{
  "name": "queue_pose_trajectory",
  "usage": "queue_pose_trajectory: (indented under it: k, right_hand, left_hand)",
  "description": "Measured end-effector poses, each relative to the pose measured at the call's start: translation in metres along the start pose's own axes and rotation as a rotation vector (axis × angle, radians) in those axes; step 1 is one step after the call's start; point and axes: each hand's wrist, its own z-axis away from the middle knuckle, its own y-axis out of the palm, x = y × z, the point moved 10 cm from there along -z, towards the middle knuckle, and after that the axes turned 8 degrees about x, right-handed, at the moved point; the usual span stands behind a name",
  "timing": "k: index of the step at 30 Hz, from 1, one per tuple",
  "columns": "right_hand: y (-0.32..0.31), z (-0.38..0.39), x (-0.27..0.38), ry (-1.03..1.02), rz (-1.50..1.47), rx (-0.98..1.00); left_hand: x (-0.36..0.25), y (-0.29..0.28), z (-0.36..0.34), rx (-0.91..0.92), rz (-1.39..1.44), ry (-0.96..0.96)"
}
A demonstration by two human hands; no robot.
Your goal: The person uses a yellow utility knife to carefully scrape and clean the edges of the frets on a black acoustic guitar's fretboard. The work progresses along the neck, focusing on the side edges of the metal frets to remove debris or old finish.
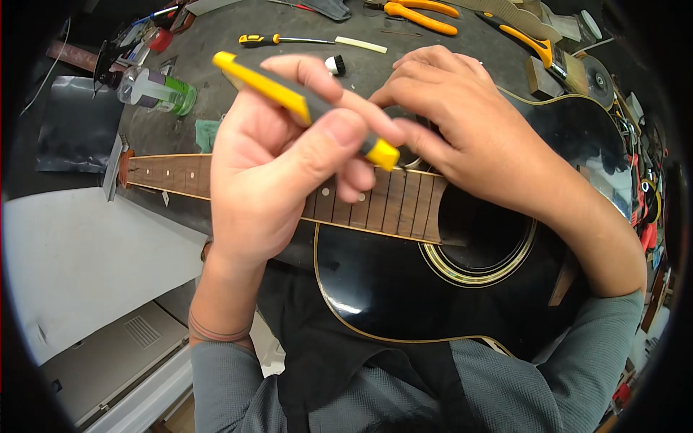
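A yellow-and-black handle, shaped like a utility knife (296,105), slants across my left hand (278,144); the thumb and fingers close around it. Whether a blade is out, I cannot tell. Beneath that hand runs the brown fretboard (404,206) of a black acoustic guitar (382,289), with no strings visible over it. My right hand (462,108) curls down over the guitar's upper body, beside the end of the fretboard. Its thumb reaches toward the left fingertips. Something dark with a rounded, shiny edge shows under the curled right fingers, mostly hidden.
A screwdriver (278,40), a black-tipped small brush (335,65) and orange-handled pliers (422,14) lie on the dark bench beyond the guitar. To the left stands a spray bottle (155,90) with green liquid. A paintbrush (527,40) rests at far right.
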Motion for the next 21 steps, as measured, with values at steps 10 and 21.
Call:
queue_pose_trajectory:
  k: [10,21]
  right_hand:
    - [0.005,0.003,0.004,-0.053,0.082,-0.015]
    - [0.001,0.003,-0.005,-0.006,-0.031,-0.019]
  left_hand:
    - [-0.006,0.032,0.000,0.155,-0.306,0.084]
    - [-0.005,0.040,0.000,0.216,-0.490,0.048]
